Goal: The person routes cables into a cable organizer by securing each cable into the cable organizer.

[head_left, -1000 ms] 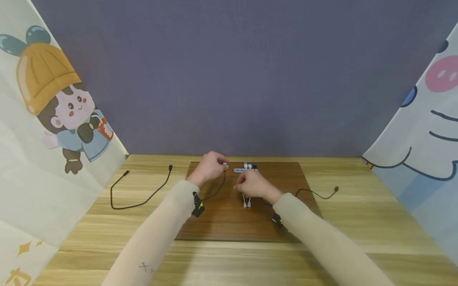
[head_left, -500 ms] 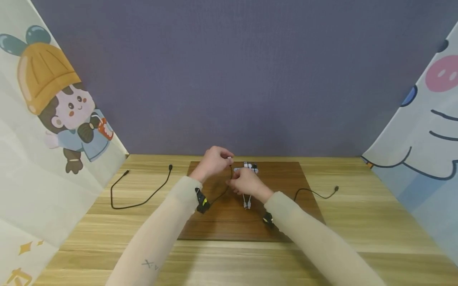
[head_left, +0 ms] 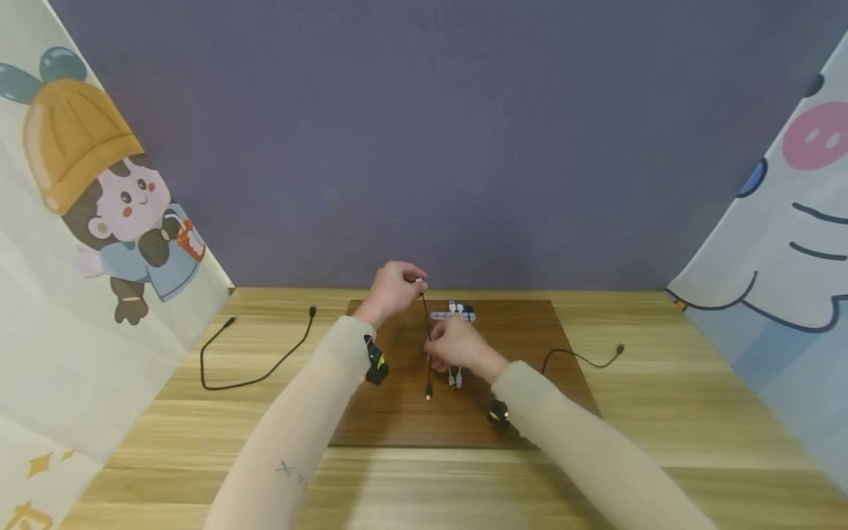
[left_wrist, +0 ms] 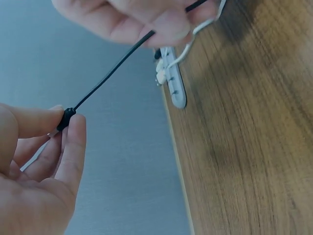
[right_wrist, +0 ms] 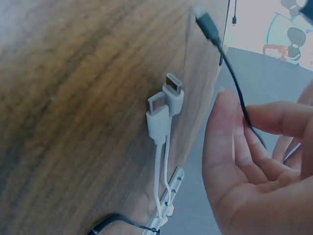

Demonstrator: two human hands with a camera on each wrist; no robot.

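A short black USB cable point(head_left: 426, 313) is stretched between both hands above the brown board point(head_left: 377, 412). My left hand point(head_left: 394, 291) pinches its upper plug point(left_wrist: 67, 119) between thumb and fingers. Lower down, my right hand point(head_left: 457, 342) pinches the cord between thumb and forefinger. The cable's other plug point(right_wrist: 208, 28) hangs free below that hand. Just behind the right hand lies a pale cable clip strip point(left_wrist: 177, 93) near the board's far edge. Two white cables point(right_wrist: 157, 122) and a black one run through its slots; the right hand partly hides them in the head view.
A black cable point(head_left: 255, 381) lies in a loose U on the light wood table point(head_left: 199, 471) at left. The clipped black cable's end point(head_left: 620, 348) reaches onto the table at right. A grey panel point(head_left: 424, 147) stands behind the board.
My left hand has risen and moved slightly back with the plug. My right hand has come left and taken hold of the cord, which now hangs straight with its lower plug in sight.
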